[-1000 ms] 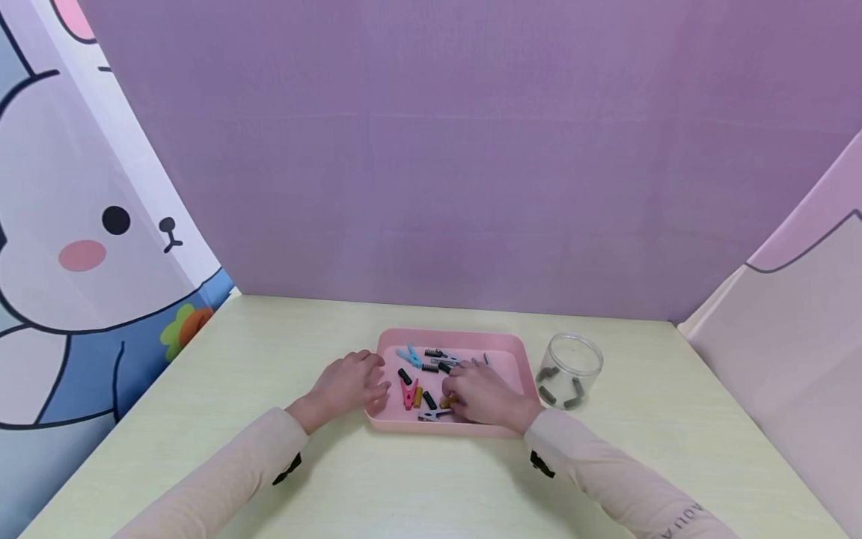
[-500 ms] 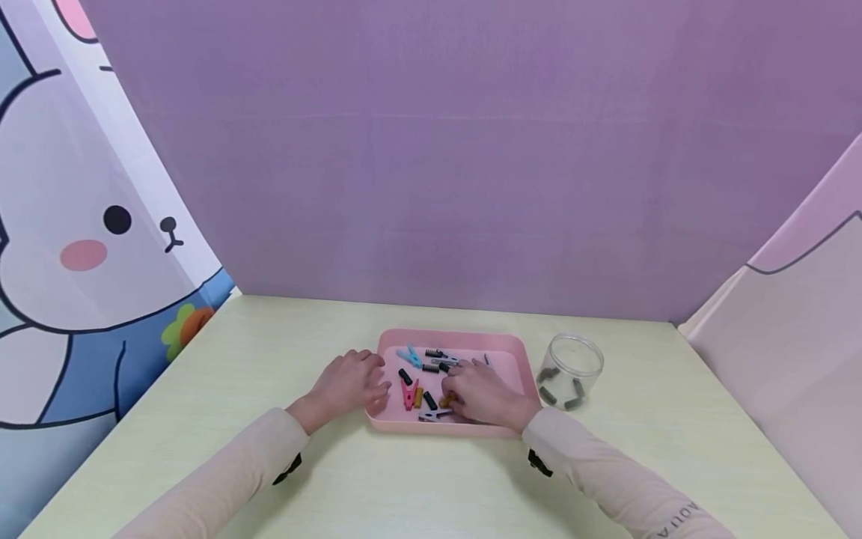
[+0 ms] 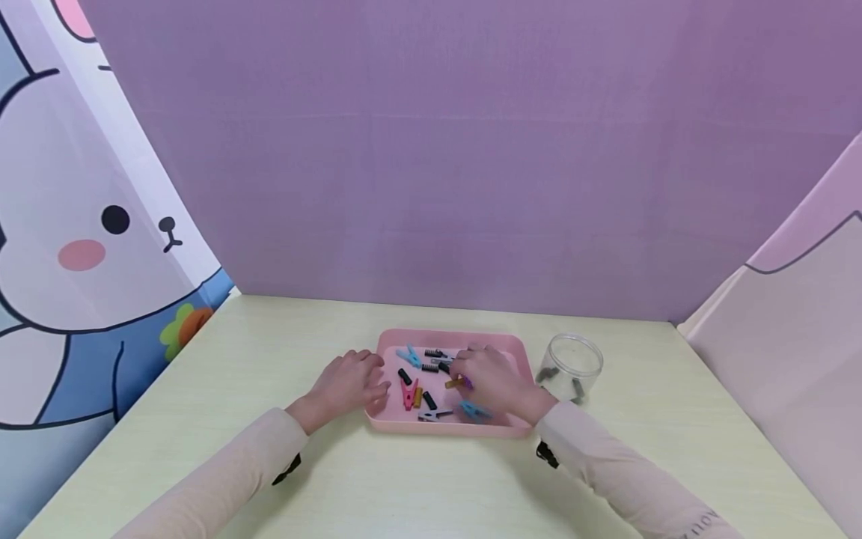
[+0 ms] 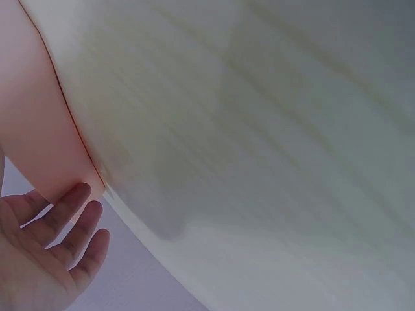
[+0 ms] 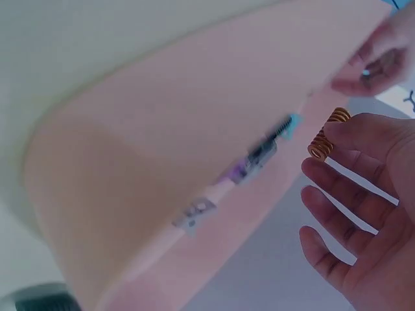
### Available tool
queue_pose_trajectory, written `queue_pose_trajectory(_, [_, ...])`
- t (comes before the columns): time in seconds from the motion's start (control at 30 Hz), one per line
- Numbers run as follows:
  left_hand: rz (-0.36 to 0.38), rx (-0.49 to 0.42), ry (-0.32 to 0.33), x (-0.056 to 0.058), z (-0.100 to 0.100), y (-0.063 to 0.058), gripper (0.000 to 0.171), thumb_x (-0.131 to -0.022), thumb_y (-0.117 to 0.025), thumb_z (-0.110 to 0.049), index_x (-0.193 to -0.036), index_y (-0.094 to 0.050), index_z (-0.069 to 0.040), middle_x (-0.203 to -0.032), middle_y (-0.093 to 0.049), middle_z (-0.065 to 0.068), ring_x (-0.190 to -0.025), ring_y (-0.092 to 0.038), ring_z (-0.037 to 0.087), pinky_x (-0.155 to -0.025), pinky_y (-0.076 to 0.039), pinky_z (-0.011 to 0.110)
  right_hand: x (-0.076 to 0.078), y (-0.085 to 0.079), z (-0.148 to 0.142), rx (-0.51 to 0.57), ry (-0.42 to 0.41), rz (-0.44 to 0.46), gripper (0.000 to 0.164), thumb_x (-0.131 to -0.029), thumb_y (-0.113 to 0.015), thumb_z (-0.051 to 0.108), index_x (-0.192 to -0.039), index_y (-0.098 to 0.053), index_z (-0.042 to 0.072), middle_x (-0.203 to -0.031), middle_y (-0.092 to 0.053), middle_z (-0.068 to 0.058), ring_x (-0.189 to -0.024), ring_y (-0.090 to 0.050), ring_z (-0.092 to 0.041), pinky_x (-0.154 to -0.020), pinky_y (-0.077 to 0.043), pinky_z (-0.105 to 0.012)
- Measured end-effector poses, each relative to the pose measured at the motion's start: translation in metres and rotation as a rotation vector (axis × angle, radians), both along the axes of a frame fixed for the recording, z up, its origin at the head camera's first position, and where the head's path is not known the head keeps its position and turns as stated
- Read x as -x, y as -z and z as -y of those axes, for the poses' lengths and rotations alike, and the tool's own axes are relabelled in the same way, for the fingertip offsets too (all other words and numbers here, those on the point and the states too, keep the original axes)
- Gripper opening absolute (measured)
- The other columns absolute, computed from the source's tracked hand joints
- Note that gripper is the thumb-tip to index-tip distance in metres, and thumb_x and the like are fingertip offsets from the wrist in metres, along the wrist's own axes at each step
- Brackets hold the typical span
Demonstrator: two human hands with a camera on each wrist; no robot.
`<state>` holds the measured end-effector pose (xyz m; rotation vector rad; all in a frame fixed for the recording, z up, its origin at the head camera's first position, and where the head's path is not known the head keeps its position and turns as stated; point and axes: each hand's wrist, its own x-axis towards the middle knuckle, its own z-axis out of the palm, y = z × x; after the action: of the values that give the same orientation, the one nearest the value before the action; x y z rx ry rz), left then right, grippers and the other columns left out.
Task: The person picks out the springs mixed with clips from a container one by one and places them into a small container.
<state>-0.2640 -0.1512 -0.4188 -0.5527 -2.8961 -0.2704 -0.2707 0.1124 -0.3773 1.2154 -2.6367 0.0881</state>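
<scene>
My right hand [image 3: 491, 378] is over the pink tray [image 3: 458, 430], thumb and index finger pinching a golden coil spring [image 5: 329, 135]; its other fingers are spread loosely. Partly under that hand lie a purple clip [image 3: 466, 382] and a blue clip [image 3: 474, 409]. My left hand [image 3: 346, 382] rests at the tray's left rim, fingers loosely bent. Elsewhere in the tray are a pink clip [image 3: 408, 395], a light-blue clip [image 3: 410, 356], a grey clip [image 3: 434, 414], another golden spring [image 3: 418, 397] and several black springs [image 3: 429, 400].
Just right of the tray stands a clear round jar [image 3: 572, 359] with several dark springs inside. The pale tabletop [image 3: 350, 479] runs back to a purple wall [image 3: 431, 165]. A cartoon-printed panel [image 3: 87, 224] stands on the left.
My right hand has lifted a golden spring from the front of the tray and shifted right and slightly back, uncovering the blue clip. My left hand has stayed put.
</scene>
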Motion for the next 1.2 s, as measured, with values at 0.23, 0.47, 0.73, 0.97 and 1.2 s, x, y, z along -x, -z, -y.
queue_pose_trajectory(0.23, [-0.003,-0.008,0.004,0.0,0.0,0.0,0.044,-0.08,-0.061,-0.043,-0.108,-0.061,-0.008,-0.102,-0.063,0.006,-0.088,-0.058,0.023,-0.075,-0.052,0.037,0.002,-0.017,-0.014,0.035,0.032,-0.002,0.006,-0.074,-0.072,0.016,-0.078,-0.068,0.017,-0.078,-0.065,0.007,-0.073,-0.052,-0.01,-0.067,-0.043,-0.026])
queue_pose_trajectory(0.47, [-0.001,0.001,0.004,0.0,0.0,0.001,0.046,-0.081,-0.059,-0.045,-0.109,-0.061,-0.009,-0.105,-0.063,0.006,-0.091,-0.058,0.023,-0.076,-0.052,0.038,0.003,-0.031,-0.034,0.062,0.117,0.05,0.007,-0.075,-0.071,0.014,-0.08,-0.066,0.017,-0.08,-0.064,0.007,-0.076,-0.049,-0.011,-0.064,-0.043,-0.026])
queue_pose_trajectory(0.73, [-0.016,0.012,0.011,0.001,0.001,0.002,0.046,-0.08,-0.06,-0.046,-0.108,-0.061,-0.009,-0.102,-0.063,0.005,-0.086,-0.058,0.022,-0.072,-0.052,0.036,0.005,-0.045,-0.063,0.091,0.218,0.08,0.007,-0.076,-0.07,0.013,-0.081,-0.066,0.015,-0.081,-0.064,0.005,-0.077,-0.051,-0.015,-0.065,-0.044,-0.031])
queue_pose_trajectory(0.97, [-0.036,0.013,0.024,0.001,0.002,0.002,0.044,-0.081,-0.06,-0.045,-0.107,-0.062,-0.009,-0.1,-0.064,0.005,-0.087,-0.059,0.022,-0.071,-0.053,0.035,0.01,-0.051,-0.093,0.154,0.258,0.037,0.006,-0.076,-0.069,0.013,-0.082,-0.066,0.012,-0.082,-0.065,0.001,-0.078,-0.055,-0.019,-0.064,-0.046,-0.034])
queue_pose_trajectory(1.2, [-0.004,-0.008,0.014,0.0,0.001,0.001,0.043,-0.081,-0.061,-0.043,-0.108,-0.061,-0.009,-0.098,-0.063,0.005,-0.085,-0.058,0.021,-0.071,-0.052,0.034,0.016,-0.051,-0.121,0.218,0.322,0.066,0.005,-0.077,-0.067,0.01,-0.081,-0.067,0.009,-0.084,-0.066,-0.004,-0.084,-0.059,-0.027,-0.07,-0.048,-0.041])
